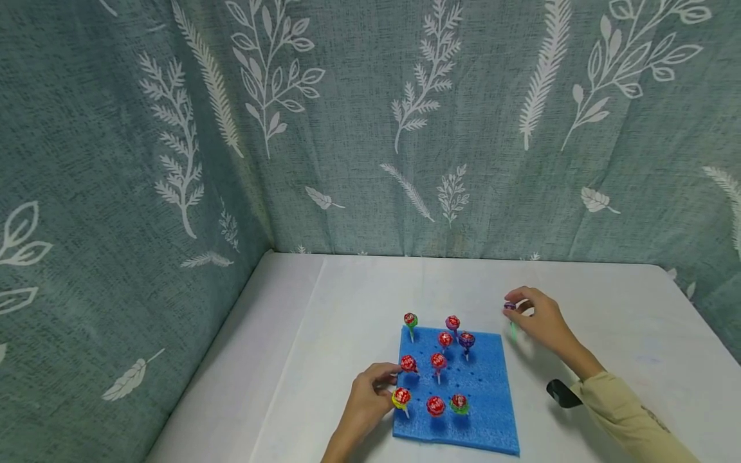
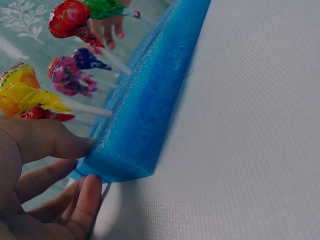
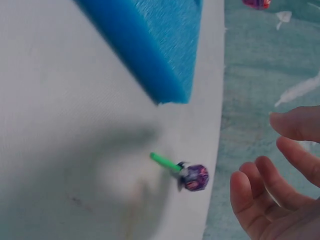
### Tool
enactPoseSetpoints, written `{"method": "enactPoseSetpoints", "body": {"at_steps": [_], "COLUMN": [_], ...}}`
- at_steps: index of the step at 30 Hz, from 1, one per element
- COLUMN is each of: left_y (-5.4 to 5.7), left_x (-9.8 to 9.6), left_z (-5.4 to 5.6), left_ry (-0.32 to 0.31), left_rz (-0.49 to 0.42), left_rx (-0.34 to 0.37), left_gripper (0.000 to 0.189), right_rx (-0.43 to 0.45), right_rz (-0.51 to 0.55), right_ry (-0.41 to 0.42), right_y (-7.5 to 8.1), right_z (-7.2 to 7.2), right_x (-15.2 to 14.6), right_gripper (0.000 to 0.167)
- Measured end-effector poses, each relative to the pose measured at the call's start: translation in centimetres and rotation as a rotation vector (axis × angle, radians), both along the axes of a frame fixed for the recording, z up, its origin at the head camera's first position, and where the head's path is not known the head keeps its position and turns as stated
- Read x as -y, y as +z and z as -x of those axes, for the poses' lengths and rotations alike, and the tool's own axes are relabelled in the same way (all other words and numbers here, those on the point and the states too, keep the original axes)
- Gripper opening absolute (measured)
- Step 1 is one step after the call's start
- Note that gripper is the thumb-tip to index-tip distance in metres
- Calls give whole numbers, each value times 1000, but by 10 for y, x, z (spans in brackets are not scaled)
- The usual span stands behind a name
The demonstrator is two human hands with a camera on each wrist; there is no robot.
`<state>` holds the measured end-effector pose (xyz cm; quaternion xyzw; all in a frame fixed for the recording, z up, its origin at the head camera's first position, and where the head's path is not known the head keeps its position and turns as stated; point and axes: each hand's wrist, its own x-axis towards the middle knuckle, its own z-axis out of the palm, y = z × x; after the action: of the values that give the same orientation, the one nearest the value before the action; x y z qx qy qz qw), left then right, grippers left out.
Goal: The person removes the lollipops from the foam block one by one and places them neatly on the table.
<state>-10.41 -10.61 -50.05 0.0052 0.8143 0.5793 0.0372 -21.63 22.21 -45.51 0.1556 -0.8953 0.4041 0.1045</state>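
A blue foam block (image 1: 486, 418) lies on the table with several wrapped lollipops standing on sticks in it. Bent fingers of my left hand (image 1: 366, 397) hold the block's left edge, close to a yellow lollipop (image 1: 401, 396) and a red one (image 1: 408, 363). In the left wrist view, the fingertips (image 2: 86, 146) touch the foam at its corner. Beyond the block's right side, a purple lollipop (image 3: 194, 177) with a green stick lies on the table. My right hand (image 1: 538, 316) is over it, thumb and fingers spread; the right wrist view shows a gap between them and the candy.
White cloth covers the table (image 1: 336, 308). Green leaf-patterned curtains (image 1: 359, 128) hang behind it and along the left side. Small holes dot the top of the foam among the lollipops. A black object (image 1: 563, 393) juts out beside the right sleeve (image 1: 631, 411).
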Motion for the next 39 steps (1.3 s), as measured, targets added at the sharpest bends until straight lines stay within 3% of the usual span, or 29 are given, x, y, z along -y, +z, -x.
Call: {"method": "enactPoseSetpoints", "body": {"at_steps": [5,12,20,39], "left_y": [-1,-2,-2,-3], "left_x": [1,0,0,2], "left_z": [0,1,0,-1], "left_ry": [-5,5,2,8], "left_rz": [-21,5,4,-4], "left_rx": [-36,4,2,-17], "left_gripper": [49,49,48,47], "right_rx": [-14,-16,-23,26], "right_rz": [-7,-21,-16,10], "right_ry": [27,40,57,95], "right_y": [7,14,18,20], "right_z": [-6,-15,-25,-43], "right_x": [5,12,21,38], "right_gripper": [19,19,19,23]}}
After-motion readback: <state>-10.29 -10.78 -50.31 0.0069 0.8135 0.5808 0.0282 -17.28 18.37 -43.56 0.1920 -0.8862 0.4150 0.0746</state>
